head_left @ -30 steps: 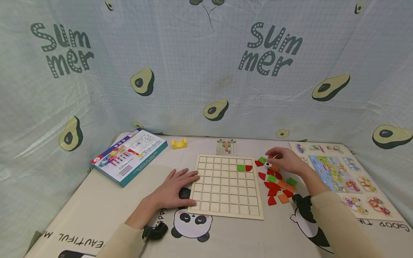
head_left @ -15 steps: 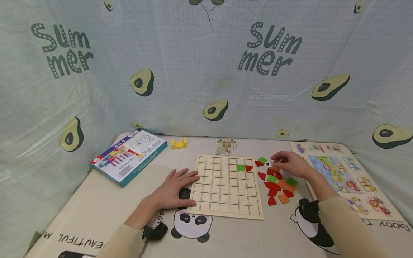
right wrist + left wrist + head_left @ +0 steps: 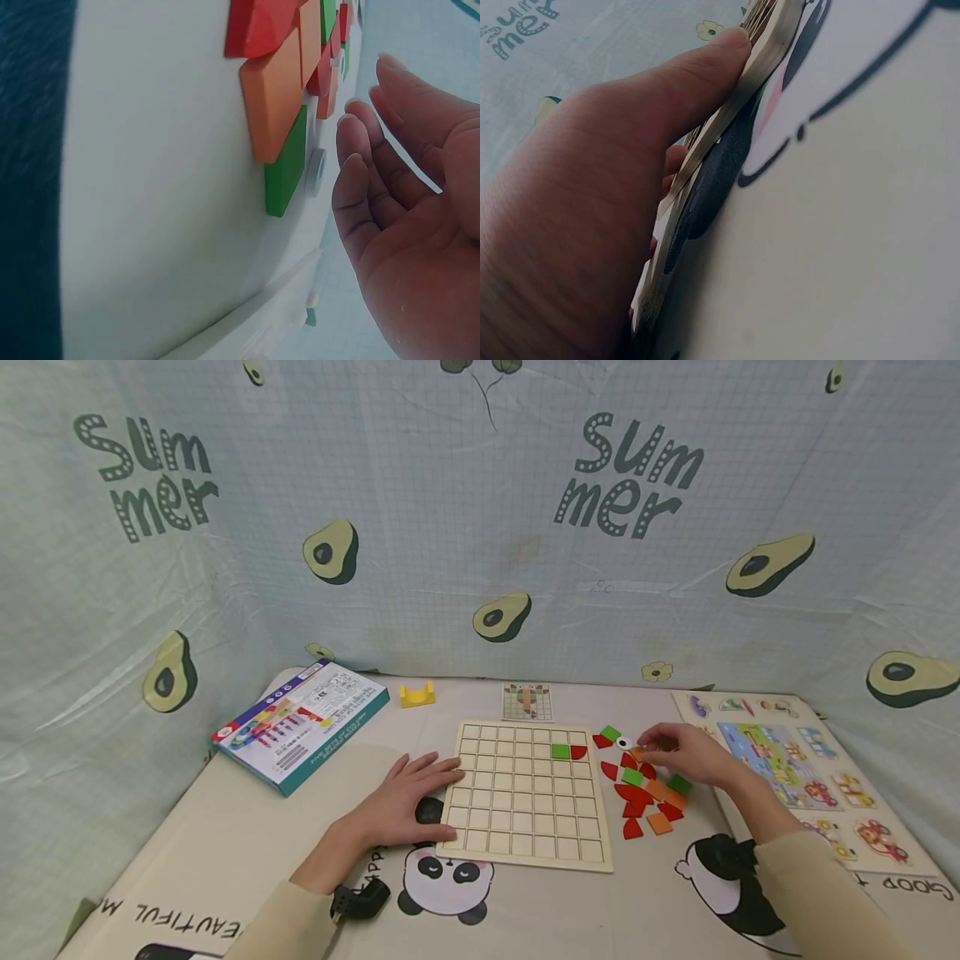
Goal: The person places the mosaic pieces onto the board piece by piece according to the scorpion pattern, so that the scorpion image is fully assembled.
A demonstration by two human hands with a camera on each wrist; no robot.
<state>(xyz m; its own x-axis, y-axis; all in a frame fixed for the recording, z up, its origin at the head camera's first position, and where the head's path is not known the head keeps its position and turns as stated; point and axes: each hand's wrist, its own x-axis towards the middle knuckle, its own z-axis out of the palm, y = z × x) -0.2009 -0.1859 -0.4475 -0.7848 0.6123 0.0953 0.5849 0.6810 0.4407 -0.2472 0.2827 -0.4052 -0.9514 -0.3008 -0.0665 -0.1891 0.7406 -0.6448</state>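
The left hand (image 3: 405,802) lies at the left edge of a wooden grid board (image 3: 521,797), its thumb and spread fingers touching the rim. In the left wrist view the thumb (image 3: 705,71) rests over the board's edge. A green square (image 3: 560,751) and a red quarter-circle piece (image 3: 578,752) sit side by side in upper right cells. Above the loose pieces hovers the right hand (image 3: 693,753), fingers loosely bent with nothing visible between them. Beneath it are several red pieces (image 3: 632,793), orange squares (image 3: 660,822), green squares (image 3: 287,169) and a white eye disc (image 3: 624,743).
Behind the board lies a small pattern card (image 3: 527,702). A yellow block (image 3: 417,694) and a flat box (image 3: 300,722) are at the back left. On the right is a picture puzzle board (image 3: 780,764). A patterned curtain (image 3: 420,610) closes off the back.
The right hand has shifted right and nearer, from the far end of the loose pieces to their right side. The left hand and the board stay put.
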